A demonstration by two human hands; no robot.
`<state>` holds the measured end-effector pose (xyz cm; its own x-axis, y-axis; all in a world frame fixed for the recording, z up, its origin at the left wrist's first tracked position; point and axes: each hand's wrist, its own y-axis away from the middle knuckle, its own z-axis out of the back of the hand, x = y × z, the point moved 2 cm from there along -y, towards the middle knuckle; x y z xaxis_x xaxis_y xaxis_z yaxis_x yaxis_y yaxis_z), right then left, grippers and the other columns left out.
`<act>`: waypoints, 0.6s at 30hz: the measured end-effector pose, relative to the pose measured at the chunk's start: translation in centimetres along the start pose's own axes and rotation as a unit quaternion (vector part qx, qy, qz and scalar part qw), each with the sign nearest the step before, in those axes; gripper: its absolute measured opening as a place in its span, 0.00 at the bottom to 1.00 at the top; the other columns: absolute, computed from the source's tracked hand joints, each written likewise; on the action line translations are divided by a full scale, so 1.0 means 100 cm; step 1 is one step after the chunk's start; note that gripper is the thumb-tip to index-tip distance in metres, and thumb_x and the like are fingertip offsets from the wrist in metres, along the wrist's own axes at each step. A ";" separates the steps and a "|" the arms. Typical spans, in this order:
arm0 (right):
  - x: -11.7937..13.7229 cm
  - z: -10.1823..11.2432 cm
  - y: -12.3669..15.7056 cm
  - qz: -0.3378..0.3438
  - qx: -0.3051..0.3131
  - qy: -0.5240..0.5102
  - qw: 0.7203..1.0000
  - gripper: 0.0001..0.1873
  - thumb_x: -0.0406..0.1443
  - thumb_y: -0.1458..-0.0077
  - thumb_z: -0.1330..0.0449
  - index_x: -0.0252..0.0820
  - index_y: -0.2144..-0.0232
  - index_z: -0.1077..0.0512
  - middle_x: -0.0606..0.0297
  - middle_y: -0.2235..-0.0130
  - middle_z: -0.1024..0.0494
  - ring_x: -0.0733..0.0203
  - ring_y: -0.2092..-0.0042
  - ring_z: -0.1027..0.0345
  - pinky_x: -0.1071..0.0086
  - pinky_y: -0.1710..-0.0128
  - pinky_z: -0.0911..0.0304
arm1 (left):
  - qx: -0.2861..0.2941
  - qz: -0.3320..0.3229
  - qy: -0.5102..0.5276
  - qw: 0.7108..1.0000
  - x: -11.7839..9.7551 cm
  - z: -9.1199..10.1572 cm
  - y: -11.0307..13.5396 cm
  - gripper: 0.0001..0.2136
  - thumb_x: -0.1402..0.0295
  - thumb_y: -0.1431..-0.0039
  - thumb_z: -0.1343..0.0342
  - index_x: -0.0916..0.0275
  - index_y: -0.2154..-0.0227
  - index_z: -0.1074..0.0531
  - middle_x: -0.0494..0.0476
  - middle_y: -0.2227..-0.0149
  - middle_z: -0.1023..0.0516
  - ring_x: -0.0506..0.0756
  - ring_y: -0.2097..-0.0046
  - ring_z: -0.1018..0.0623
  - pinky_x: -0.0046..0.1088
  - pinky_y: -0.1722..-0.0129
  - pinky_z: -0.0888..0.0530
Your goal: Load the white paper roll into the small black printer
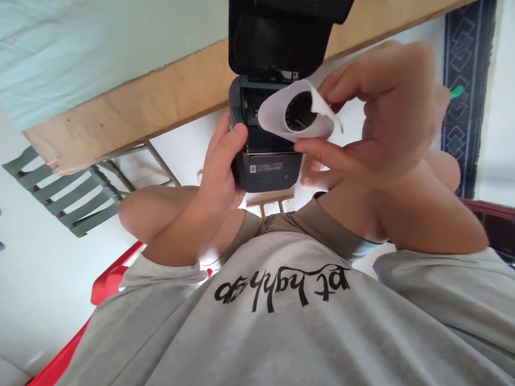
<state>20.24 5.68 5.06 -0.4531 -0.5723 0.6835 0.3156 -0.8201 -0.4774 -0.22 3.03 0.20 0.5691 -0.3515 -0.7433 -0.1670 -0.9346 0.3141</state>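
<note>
My left hand (221, 166) grips the left side of a small dark label printer (270, 174), thumb over its edge. The printer's black lid (277, 45) is swung up, and its inner bay shows. Over the right part of the bay is a roll of white paper (273, 115) with a dark hollow core, tilted so one end faces me. My right hand (386, 112) pinches the roll's right side between thumb and fingers; a bit of loose paper edge sticks out there. Whether the roll touches the bay cannot be made out.
A wooden-edged table (132, 123) with a pale green cover runs across the top left. Below it stands a green slatted folding rack or chair (80, 193). A red plastic chair (108, 284) is beneath me. A dark patterned border (462, 123) runs along the right.
</note>
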 end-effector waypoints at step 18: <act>0.010 -0.005 -0.007 -0.040 0.072 0.037 0.996 0.31 0.63 0.32 0.40 0.42 0.63 0.32 0.59 0.56 0.27 0.59 0.50 0.29 0.60 0.46 0.25 | -0.006 0.012 0.011 1.000 0.006 -0.002 0.002 0.15 0.54 0.33 0.29 0.60 0.55 0.21 0.54 0.57 0.16 0.57 0.59 0.15 0.32 0.64 0.20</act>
<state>19.15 5.75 5.80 -0.5399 -0.5084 0.6708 0.3908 -0.8573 -0.3352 0.22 2.61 -0.01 0.5833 -0.3730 -0.7215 -0.1717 -0.9249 0.3393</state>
